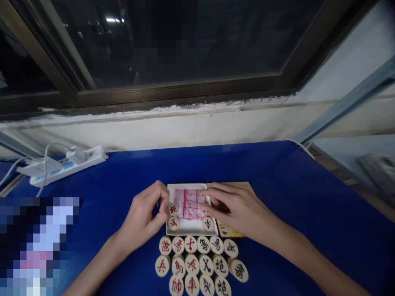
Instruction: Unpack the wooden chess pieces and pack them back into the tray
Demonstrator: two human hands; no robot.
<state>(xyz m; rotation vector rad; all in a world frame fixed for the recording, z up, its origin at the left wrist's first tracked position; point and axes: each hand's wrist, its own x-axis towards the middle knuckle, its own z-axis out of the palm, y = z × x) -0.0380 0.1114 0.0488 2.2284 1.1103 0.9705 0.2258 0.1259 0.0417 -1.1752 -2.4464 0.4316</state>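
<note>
My left fingers [159, 192] curl beside two red pieces [173, 223], my right fingers [219, 195] spread over the white tray [191, 230]; I can't tell if either grips. Few pieces lie inside; rows of pieces [191, 264] stand outside, on the bench [277, 172].

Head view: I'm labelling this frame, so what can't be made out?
All in the head view:
Box: middle hidden by the right hand.
Left hand: its curl hides whether it holds anything.
Both forearms: cut off by bottom edge.
Lower-left patch: contents pixelated.

Both hands [234, 203] at white tray [190, 227]
</note>
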